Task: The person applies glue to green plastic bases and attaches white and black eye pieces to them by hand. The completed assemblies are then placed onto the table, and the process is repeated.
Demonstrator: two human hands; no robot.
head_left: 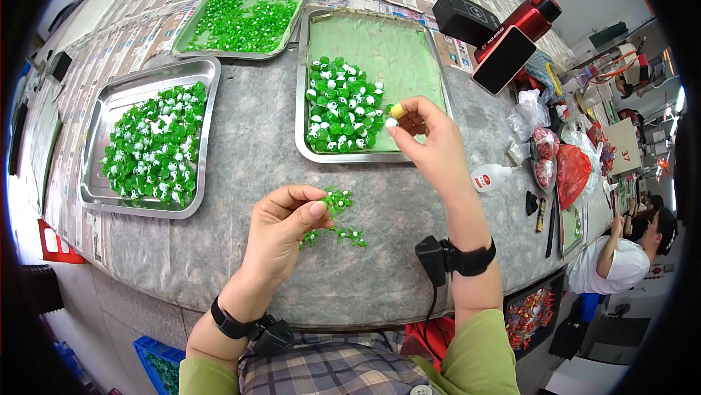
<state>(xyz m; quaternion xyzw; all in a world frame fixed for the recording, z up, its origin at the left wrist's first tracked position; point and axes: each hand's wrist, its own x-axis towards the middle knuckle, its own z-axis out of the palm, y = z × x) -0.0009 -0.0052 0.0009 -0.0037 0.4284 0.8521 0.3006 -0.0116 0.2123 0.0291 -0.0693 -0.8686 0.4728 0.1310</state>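
My left hand (281,223) is closed in a pinch above the grey cloth, with a small green plastic piece with white dots (338,201) at its fingertips. Below it lie several like green pieces (350,236) on the cloth. Over the near right part of the green-lined tray (412,44), my right hand (431,136) pinches a small round white piece (391,123); one of its fingertips wears a yellow cover (397,110). Green-and-white round pieces (343,106) are heaped in that tray's left half, beside my right fingertips.
A metal tray (208,110) of green-and-white pieces stands left; another tray (281,50) of small green pieces lies behind. At right are a white bottle (491,177), a phone (504,59), a red flask (529,15), a black box (464,17) and bags (573,169). Another person (621,263) sits far right.
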